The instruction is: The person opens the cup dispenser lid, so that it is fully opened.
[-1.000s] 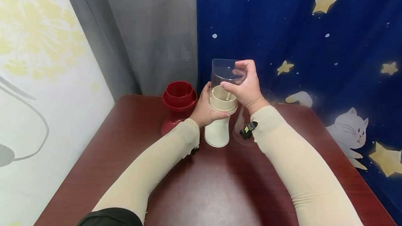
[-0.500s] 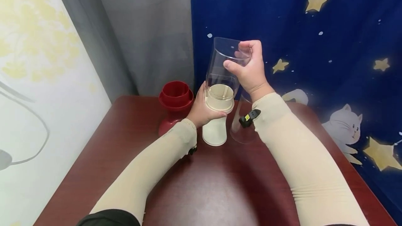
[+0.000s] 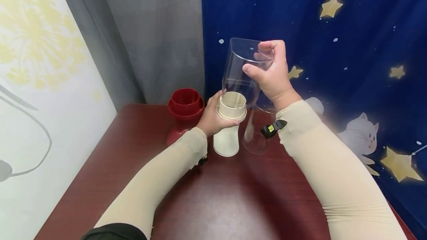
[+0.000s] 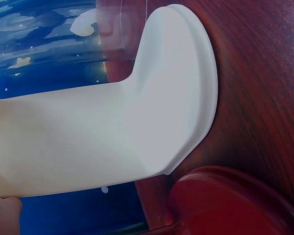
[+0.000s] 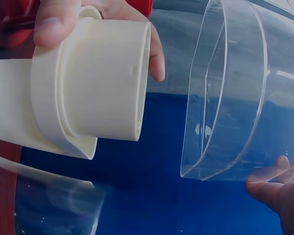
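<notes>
We see the left hand point(image 3: 213, 116) at the centre of the head view, its fingers point(image 5: 157, 54) curled round the upper collar of a cream base point(image 3: 228, 127) that stands upright on the dark red tabletop point(image 3: 213, 195). The right wrist view shows the thumb on one side of the collar and a fingertip on the other, so we read this hand as gripping the base. The left wrist view shows the flared foot of the cream base point(image 4: 176, 98) resting flat on the tabletop. The right hand point(image 3: 271, 71), above and to the right of centre, holds a clear cover point(image 3: 241, 69) by its closed top end, thumb in front and curled fingers behind the transparent wall. The cover is held in the air, tilted, with its open lower rim just above the collar of the base; in the right wrist view we see a gap between the rim of the clear cover point(image 5: 225, 93) and the collar, so the two are apart. A red base point(image 3: 185, 112) stands just left of the cream one, touching the tabletop. A second clear cover point(image 3: 255, 136) stands on the tabletop just right of the cream base, partly hidden by the right sleeve point(image 3: 327, 166).
</notes>
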{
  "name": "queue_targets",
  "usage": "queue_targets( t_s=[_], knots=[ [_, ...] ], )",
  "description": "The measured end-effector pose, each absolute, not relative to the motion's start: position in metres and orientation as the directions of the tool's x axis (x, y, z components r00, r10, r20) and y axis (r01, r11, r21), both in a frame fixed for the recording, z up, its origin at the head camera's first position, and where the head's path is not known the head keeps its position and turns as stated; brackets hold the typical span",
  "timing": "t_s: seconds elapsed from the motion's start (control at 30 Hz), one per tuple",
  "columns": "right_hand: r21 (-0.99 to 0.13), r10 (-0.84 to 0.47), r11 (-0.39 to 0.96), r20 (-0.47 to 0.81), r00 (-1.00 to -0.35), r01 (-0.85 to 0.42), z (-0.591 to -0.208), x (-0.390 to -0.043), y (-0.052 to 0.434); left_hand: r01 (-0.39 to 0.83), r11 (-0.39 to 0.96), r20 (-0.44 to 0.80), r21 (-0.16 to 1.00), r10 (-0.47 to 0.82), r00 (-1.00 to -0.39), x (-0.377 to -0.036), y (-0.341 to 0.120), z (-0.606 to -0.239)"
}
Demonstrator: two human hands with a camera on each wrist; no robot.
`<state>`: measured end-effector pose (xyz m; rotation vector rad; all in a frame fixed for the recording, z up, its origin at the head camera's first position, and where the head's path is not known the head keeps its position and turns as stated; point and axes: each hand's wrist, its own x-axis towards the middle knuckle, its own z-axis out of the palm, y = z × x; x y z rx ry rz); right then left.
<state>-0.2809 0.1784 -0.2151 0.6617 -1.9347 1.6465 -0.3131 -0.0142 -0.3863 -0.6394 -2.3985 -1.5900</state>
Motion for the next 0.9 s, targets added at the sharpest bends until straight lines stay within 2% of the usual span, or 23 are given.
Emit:
queue_targets(
  t_s=[0.2, 0.9],
  knots=[
    [-0.711, -0.057, 0.149, 0.687, -0.724, -0.687, -0.215, -0.275, 0.181, 0.488, 0.370, 0.424, 0.791, 0.243, -0.872, -0.315, -0.014, -0.387],
    [-0.734, -0.079, 0.002, 0.677, -0.732, -0.679, -0.235, -0.243, 0.200, 0.473, 0.340, 0.417, 0.813, 0.228, -0.880, -0.314, -0.009, -0.390]
  ],
)
